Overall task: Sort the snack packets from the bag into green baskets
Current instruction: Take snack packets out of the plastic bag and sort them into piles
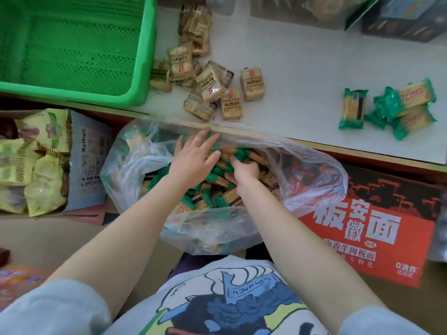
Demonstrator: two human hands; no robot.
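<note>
At the lower right of the frame lies a red carton (377,235) printed with large white characters. At left, an open cardboard box (89,163) holds yellow-green packs (36,165). A dark box (406,18) sits at the upper right.

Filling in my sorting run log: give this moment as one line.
stage: picking | left hand: open, in plastic bag | right hand: curled among packets | green basket: no packets visible
</note>
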